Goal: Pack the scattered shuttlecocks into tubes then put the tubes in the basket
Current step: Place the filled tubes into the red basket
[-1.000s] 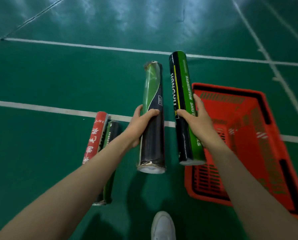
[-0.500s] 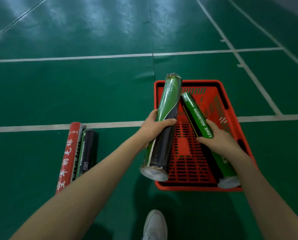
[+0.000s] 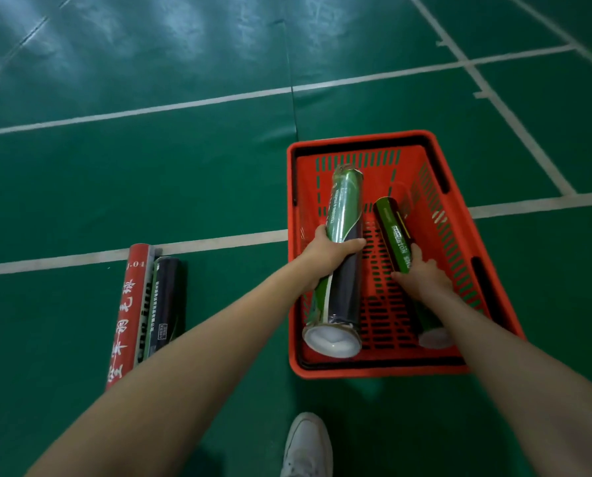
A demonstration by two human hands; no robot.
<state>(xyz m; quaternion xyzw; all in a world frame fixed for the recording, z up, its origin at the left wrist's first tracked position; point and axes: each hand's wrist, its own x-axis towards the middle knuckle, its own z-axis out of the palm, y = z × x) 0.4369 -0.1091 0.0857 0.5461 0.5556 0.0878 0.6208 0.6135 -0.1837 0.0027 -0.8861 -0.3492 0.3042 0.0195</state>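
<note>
A red plastic basket (image 3: pixel 360 368) stands on the green court floor ahead of me. My left hand (image 3: pixel 325 254) grips a green and dark tube (image 3: pixel 344 215) around its middle, holding it lengthwise over the basket's left side, white cap toward me. My right hand (image 3: pixel 425 278) holds a darker green tube (image 3: pixel 396 234) low inside the basket's right half. Two more tubes lie side by side on the floor to the left: a red tube (image 3: pixel 129 311) with white characters and a black tube (image 3: pixel 165 301).
White court lines (image 3: pixel 201 244) cross the green floor behind the basket and the lying tubes. My white shoe (image 3: pixel 306 445) stands just in front of the basket's near edge.
Both hands have lowered their tubes into the basket. The right tube has sunk close to the basket floor, and the left tube now hangs inside the rim rather than beside it.
</note>
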